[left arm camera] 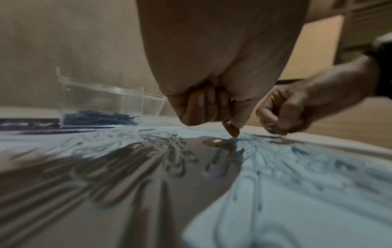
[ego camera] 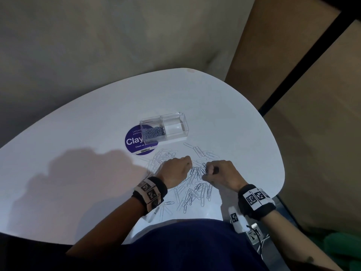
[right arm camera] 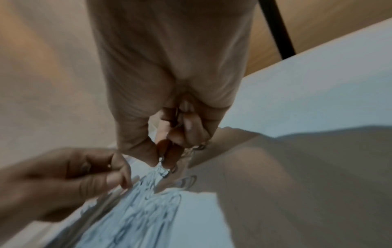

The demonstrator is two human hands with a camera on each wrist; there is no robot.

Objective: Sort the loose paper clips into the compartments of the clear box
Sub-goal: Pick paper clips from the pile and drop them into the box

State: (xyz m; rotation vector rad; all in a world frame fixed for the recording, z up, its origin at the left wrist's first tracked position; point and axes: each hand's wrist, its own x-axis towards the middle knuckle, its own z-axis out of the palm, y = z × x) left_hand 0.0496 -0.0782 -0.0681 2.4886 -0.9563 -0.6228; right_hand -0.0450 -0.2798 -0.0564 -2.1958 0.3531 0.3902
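Note:
A clear two-compartment box (ego camera: pixel 184 126) (left arm camera: pixel 99 97) stands on the white table (ego camera: pixel 82 157). Its left compartment holds small dark clips (ego camera: pixel 154 132) (left arm camera: pixel 97 117); the right one looks bare. Loose paper clips (ego camera: pixel 195 186), large silver and small dark, lie spread in front of it. My left hand (ego camera: pixel 188 163) (left arm camera: pixel 234 132) is curled, thumb and forefinger pinching at a clip on the pile, with metal glinting among its fingers. My right hand (ego camera: pixel 206 170) (right arm camera: pixel 162 161) pinches small clips at the pile and holds more against its palm. The two hands almost touch.
A round purple sticker (ego camera: pixel 134 142) lies partly under the box. The table's rounded edge (ego camera: pixel 281 173) runs close on the right. A white tagged device (ego camera: pixel 235 218) with cables sits below that edge. My dark blue clothing (ego camera: pixel 185 247) meets the near edge.

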